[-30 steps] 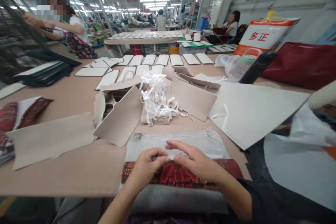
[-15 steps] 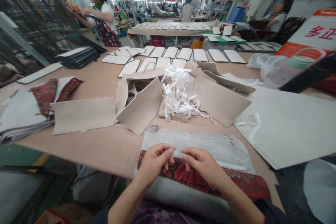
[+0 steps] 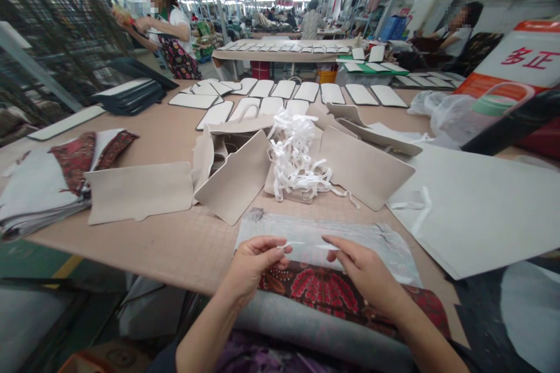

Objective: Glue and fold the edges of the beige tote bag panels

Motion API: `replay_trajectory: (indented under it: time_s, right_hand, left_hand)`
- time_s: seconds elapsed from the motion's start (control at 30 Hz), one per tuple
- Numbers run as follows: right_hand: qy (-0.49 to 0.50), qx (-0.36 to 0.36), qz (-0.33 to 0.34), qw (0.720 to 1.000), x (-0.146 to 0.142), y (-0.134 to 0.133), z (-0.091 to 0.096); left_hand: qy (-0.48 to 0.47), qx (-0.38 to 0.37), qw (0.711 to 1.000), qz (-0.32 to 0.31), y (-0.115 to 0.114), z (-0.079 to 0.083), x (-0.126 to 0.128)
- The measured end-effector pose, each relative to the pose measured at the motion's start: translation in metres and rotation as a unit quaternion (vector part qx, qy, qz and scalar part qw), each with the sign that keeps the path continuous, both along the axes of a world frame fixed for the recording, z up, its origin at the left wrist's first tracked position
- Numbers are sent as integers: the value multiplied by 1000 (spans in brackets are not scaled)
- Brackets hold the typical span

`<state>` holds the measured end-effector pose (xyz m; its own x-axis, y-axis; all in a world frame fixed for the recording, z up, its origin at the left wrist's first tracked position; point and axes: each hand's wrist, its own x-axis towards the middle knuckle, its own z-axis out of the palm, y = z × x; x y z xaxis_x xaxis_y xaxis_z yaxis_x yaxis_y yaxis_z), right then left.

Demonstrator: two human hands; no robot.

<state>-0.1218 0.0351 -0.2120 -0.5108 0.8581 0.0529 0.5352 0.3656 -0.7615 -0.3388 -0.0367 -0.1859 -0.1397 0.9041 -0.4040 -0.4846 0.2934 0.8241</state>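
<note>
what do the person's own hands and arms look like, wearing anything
Both the left hand and right hand are bare: no gloves, rings or watch in view. The forearms are uncovered, with no sleeve showing on them.

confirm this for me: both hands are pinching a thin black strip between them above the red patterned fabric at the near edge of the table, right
Not quite: the strip is white, not black. The head view shows the left hand and the right hand each pinching it between them, above the red patterned fabric at the near edge of the table.
</note>
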Motion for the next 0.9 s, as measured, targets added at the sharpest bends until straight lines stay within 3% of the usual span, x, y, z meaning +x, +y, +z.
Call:
replay_trajectory:
  time_s: [0.23,0.37,0.47,0.57,0.63,0.7,0.8,0.9]
  right_hand:
    - [78,-127,18,989,-7,-7,23]
    - [156,-225,11,962,-17,-11,27]
    - [332,-337,-35,880,-31,-17,32]
    - [488,-401,-74,772,-47,-24,40]
    - [532,-413,-90,734,-57,-27,45]
    - [555,-411,-102,716,-60,-27,49]
    - [599,-357,-129,705,-52,-18,51]
    - [623,-277,-190,707,-30,-2,45]
  left_hand:
    - [23,41,999,-16,-2,2,-4]
    - [31,82,996,25,0,8,0]
    - [27,93,994,41,2,6,13]
    - [19,119,992,-32,2,0,34]
    - [24,140,986,-85,1,-4,46]
    - [50,136,982,-120,-1,-5,54]
    - [82,82,981,-156,-3,-4,50]
    - [100,30,980,-169,-3,-1,30]
